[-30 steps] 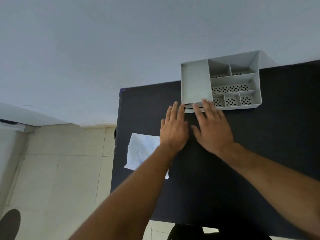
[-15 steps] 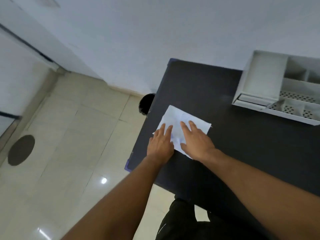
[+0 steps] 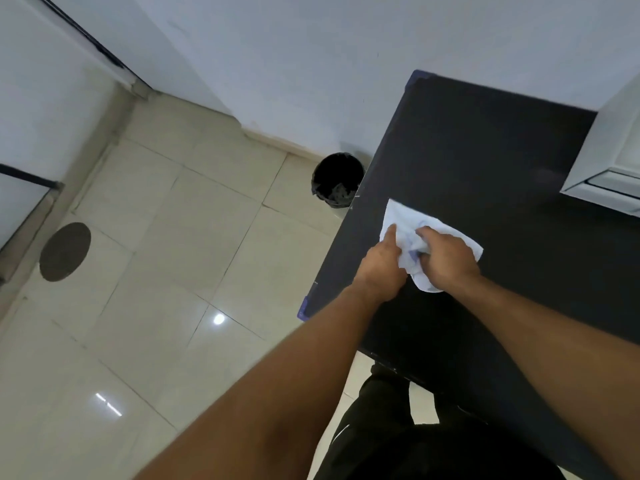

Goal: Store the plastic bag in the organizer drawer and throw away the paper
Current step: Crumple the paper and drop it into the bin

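A white sheet of paper point(image 3: 403, 216) with faint blue marks lies near the left edge of the black table point(image 3: 485, 150). Both hands are bunching it up. My left hand point(image 3: 381, 265) grips its left side, fingers curled into the paper. My right hand point(image 3: 448, 259) is closed on its middle and right part, crumpling it. The grey organizer point(image 3: 609, 147) shows only as a corner at the right edge, its low drawer front closed. No plastic bag is visible.
A black waste bin point(image 3: 337, 180) with a dark liner stands on the tiled floor just left of the table, by the wall. A round dark floor cover point(image 3: 65, 251) lies far left. My dark trousers show under the table's near edge.
My hands left the organizer drawer and moved left to the paper. They lay flat on it half a second ago; now the fingers are curled and the sheet is crumpling. The view swung left.
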Demonstrator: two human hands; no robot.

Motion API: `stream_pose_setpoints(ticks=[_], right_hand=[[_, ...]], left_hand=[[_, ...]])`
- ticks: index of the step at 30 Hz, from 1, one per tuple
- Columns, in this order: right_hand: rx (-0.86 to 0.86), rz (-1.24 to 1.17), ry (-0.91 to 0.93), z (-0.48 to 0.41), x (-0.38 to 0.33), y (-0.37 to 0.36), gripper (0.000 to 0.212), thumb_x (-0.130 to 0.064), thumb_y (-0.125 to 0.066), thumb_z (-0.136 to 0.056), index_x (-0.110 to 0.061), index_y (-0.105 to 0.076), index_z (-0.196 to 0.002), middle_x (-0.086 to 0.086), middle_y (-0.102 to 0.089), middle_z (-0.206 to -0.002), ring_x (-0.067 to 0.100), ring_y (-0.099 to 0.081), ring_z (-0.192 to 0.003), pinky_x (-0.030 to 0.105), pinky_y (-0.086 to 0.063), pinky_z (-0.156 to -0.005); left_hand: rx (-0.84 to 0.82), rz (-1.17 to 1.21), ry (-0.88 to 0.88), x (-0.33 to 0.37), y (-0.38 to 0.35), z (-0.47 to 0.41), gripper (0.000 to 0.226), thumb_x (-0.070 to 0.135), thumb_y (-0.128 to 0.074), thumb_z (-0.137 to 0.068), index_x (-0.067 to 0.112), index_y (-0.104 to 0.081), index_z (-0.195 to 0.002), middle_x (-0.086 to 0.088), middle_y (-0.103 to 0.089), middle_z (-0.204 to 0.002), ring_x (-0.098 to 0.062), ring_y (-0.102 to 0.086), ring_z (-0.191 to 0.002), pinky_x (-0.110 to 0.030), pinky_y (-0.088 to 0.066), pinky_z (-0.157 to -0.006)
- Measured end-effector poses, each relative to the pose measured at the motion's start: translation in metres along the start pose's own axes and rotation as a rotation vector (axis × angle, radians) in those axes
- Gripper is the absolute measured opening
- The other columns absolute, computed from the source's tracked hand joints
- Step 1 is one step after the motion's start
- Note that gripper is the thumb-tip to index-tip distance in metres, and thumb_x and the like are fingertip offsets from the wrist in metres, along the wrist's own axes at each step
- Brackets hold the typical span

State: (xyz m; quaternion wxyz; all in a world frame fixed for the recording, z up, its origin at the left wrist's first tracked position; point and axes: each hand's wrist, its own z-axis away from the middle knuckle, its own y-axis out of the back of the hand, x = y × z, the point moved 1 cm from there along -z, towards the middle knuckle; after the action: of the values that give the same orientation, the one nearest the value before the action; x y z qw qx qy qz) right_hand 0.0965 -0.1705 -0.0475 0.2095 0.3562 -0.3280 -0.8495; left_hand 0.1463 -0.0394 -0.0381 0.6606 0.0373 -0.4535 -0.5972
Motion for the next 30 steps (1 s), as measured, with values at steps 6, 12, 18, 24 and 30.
stream_pose_setpoints(ticks=[6, 12, 18, 24, 30], right_hand=[[-0.117, -0.606, -0.151, 0.008, -0.026, -0.016, 0.018, -0.006, -0.063, -0.092, -0.016, -0.077, -0.087, 0.002, -0.074, -0.087, 0.017, -0.069, -0.080, 0.028, -0.055, -0.064], [-0.161, -0.863, -0.122, 0.024, -0.041, -0.013, 0.017, -0.002, -0.065, -0.088, -0.014, -0.077, -0.089, 0.017, -0.076, -0.095, 0.024, -0.068, -0.082, 0.042, -0.058, -0.080], [-0.272, -0.942, 0.049, 0.037, -0.059, 0.016, 0.033, -0.012, -0.071, -0.091, -0.016, -0.068, -0.124, 0.009, -0.075, -0.112, 0.027, -0.071, -0.106, 0.042, -0.056, -0.098], [-0.418, -0.954, 0.085, 0.052, -0.063, 0.044, 0.055, -0.009, -0.073, -0.088, -0.022, -0.055, -0.138, 0.006, -0.071, -0.123, 0.021, -0.072, -0.108, 0.038, -0.057, -0.094], [-0.327, -0.903, 0.092, 0.087, -0.056, 0.047, 0.020, 0.000, -0.064, -0.093, -0.014, -0.074, -0.104, 0.005, -0.077, -0.098, 0.020, -0.071, -0.091, 0.028, -0.057, -0.073]], left_hand=[[-0.107, 0.146, 0.070, -0.024, 0.025, -0.004, 0.033, 0.016, -0.068, -0.093, 0.010, -0.064, -0.125, -0.011, -0.070, -0.107, -0.024, -0.066, -0.093, -0.030, -0.055, -0.079], [0.078, 0.296, 0.084, -0.040, 0.052, 0.002, 0.032, 0.039, -0.083, -0.077, 0.010, -0.072, -0.087, -0.005, -0.068, -0.081, -0.012, -0.062, -0.068, -0.024, -0.051, -0.060], [0.092, 0.352, 0.038, -0.024, 0.075, 0.013, 0.031, 0.035, -0.079, -0.078, 0.008, -0.064, -0.080, -0.007, -0.065, -0.076, -0.017, -0.061, -0.067, -0.031, -0.052, -0.060], [-0.131, 0.486, 0.049, 0.000, 0.101, 0.051, 0.030, 0.041, -0.078, -0.081, 0.017, -0.069, -0.096, -0.004, -0.071, -0.090, -0.017, -0.064, -0.079, -0.031, -0.052, -0.074], [-0.191, 0.687, 0.096, -0.005, 0.096, 0.106, 0.022, 0.026, -0.053, -0.101, 0.018, -0.054, -0.123, -0.001, -0.066, -0.110, -0.019, -0.069, -0.099, -0.038, -0.049, -0.092]])
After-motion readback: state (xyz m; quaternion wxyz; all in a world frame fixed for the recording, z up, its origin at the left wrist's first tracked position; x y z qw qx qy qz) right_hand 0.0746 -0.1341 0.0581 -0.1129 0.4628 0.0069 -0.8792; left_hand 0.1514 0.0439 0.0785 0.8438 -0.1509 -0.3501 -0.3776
